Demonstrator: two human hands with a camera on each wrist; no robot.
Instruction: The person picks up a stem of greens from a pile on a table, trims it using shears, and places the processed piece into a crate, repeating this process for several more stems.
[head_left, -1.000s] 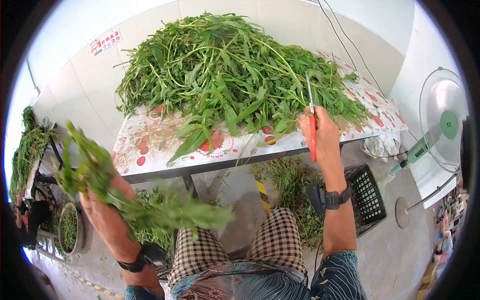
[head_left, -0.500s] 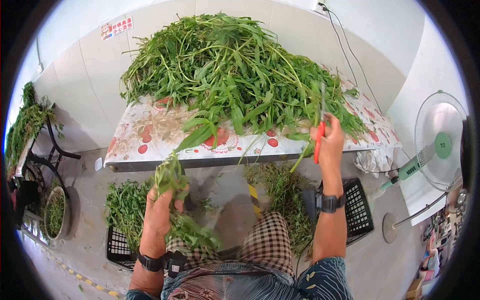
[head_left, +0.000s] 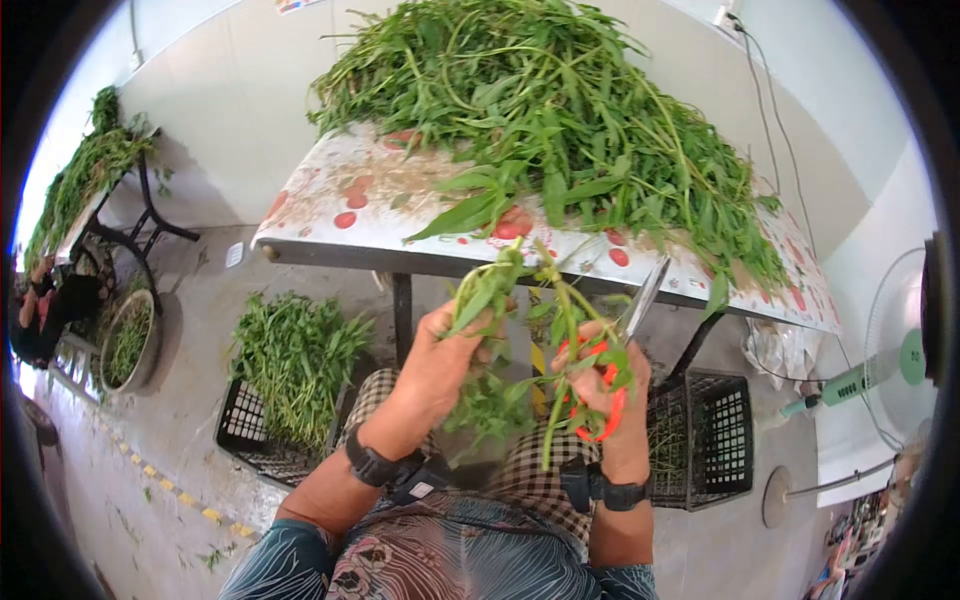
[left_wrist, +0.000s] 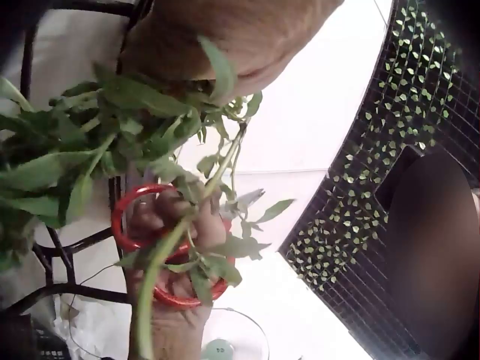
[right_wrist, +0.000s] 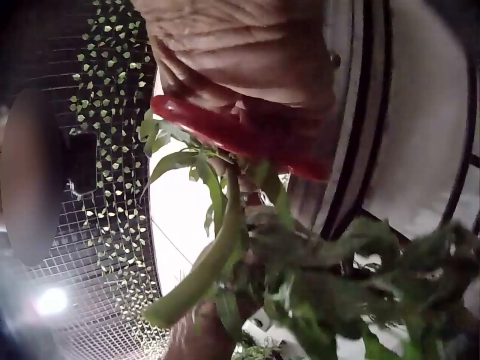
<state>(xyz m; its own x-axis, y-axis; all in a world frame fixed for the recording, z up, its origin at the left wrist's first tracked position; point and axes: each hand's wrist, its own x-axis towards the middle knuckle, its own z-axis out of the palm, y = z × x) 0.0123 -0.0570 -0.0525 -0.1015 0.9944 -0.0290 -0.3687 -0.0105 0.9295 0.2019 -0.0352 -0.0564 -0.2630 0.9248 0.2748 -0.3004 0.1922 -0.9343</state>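
My left hand point(head_left: 430, 370) grips a small bunch of leafy green stems point(head_left: 484, 300) above the lap. Close beside it, my right hand point(head_left: 628, 435) holds red-handled scissors point(head_left: 645, 300), blades pointing up and away toward the table edge. Against the same hand lies one thick leafy stem point(head_left: 548, 440), its lower end hanging down. Fingers pass through the red handle loops point(left_wrist: 182, 303) in the left wrist view, where the stem crosses in front of them. The right wrist view shows the red handle point(right_wrist: 217, 131) under the palm and the pale cut stem end point(right_wrist: 165, 309).
A large heap of leafy stems point(head_left: 560, 130) covers much of the table point(head_left: 330, 205). Below stand a black crate of greens point(head_left: 240, 412) and another black crate point(head_left: 725, 440). A fan point(head_left: 850, 385) is at right. Another person point(head_left: 60, 320) sits far left near a round tub point(head_left: 150, 345).
My left hand has swung in from the left with its bunch. The right hand has come down from the heap with the scissors and a stem, so both hands now meet over the lap.
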